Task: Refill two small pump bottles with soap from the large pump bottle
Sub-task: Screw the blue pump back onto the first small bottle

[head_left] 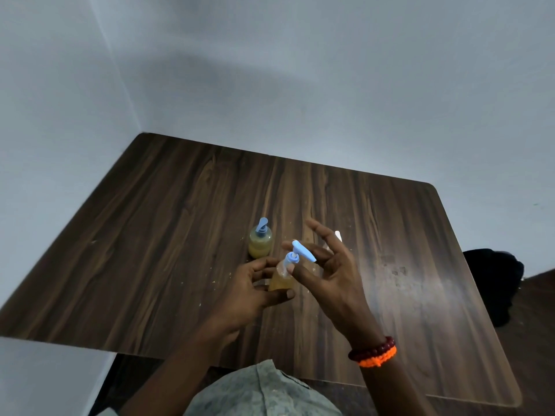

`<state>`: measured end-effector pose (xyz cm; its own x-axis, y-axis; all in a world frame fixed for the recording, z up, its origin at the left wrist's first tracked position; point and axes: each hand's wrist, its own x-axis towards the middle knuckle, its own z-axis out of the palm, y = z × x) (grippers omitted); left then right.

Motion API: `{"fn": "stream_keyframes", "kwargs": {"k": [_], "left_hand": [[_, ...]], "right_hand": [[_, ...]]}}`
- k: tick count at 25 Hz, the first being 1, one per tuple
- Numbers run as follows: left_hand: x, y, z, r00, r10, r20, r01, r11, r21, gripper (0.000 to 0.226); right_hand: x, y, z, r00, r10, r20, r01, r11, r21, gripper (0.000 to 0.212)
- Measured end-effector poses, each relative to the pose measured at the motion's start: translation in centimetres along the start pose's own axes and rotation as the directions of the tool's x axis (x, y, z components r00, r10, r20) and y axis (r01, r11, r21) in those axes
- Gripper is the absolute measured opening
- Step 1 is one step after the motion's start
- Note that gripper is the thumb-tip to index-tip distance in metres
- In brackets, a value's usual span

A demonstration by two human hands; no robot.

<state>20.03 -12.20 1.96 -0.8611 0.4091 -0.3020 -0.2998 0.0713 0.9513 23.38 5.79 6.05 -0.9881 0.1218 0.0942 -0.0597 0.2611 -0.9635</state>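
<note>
A small clear pump bottle point(280, 279) with amber soap is tilted above the table, and my left hand point(255, 288) is wrapped around its body. Its blue pump head point(300, 253) points right. My right hand point(327, 271) has thumb and a fingertip on the pump collar, with the other fingers spread apart. A second small pump bottle point(260, 240) with yellow soap and a blue pump stands upright on the table just behind my left hand. A white piece point(338, 236) shows behind my right fingers; the large pump bottle is otherwise hidden there.
The dark wood table point(168, 235) stands in a corner of grey walls. A dark object point(495, 283) sits beyond the table's right edge. Small crumbs dot the surface near the bottles. I wear red and orange bead bracelets point(374, 352) on my right wrist.
</note>
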Motion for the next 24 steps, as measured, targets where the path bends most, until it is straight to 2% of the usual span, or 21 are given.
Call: {"fn": "stream_keyframes", "kwargs": {"k": [3,8,12,17,22,24], "left_hand": [[-0.1,-0.3,0.1,1.0,0.016,0.012,-0.016,1.0,0.008,0.057],[-0.3,-0.3,0.1,0.999,0.019,0.035,-0.019,1.0,0.023,0.06],[-0.2,-0.4,0.1,0.999,0.031,0.026,-0.032,0.999,0.038,0.054],[-0.2,-0.4,0.4,0.999,0.002,0.037,-0.003,1.0,0.025,0.058],[-0.3,-0.3,0.2,0.999,0.038,0.036,-0.039,0.999,0.029,0.053],[-0.2,-0.4,0.3,0.997,0.039,0.062,-0.041,0.999,0.023,0.052]], "right_hand": [[0.0,-0.1,0.4,0.998,-0.047,-0.049,0.042,0.995,-0.092,0.06],[-0.5,-0.1,-0.6,0.998,0.003,0.063,0.003,0.995,-0.098,0.074],[-0.9,0.1,-0.8,0.999,-0.039,-0.01,0.037,0.991,-0.127,0.059],[-1.3,0.0,-0.9,1.0,-0.017,0.016,0.018,0.992,-0.124,0.081],[-1.0,0.1,-1.0,0.998,-0.04,-0.039,0.035,0.993,-0.113,0.063],[-1.1,0.1,-0.7,0.998,-0.029,-0.048,0.022,0.99,-0.137,0.07]]}}
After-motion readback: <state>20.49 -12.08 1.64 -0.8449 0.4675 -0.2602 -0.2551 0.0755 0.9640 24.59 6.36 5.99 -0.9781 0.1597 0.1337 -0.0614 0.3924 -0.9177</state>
